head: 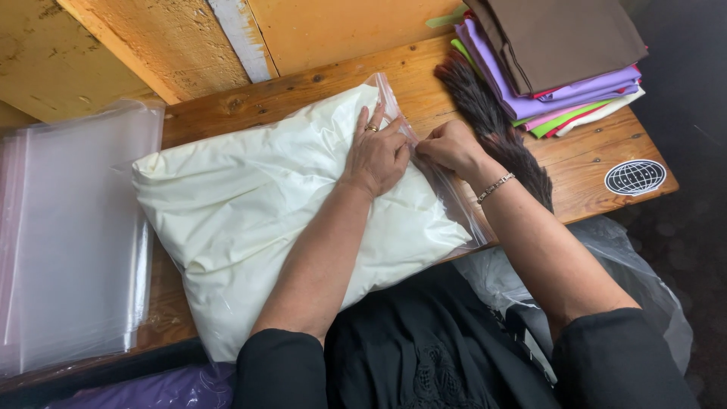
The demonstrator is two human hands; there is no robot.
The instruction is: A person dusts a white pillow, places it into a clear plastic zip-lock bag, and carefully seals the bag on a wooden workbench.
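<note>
Small packing workshop: rough wooden bench (591,163), stack of clear plastic bags (72,235), pile of folded coloured fabrics (560,68).

Soft even daylight, sharp focus, dark right edge

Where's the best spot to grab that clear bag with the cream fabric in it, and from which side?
Probably the flat empty strip of the bag at its open end, coming from the right, where both hands already pinch it. The rest is stuffed full and bulging, so it offers little to pinch.
</note>
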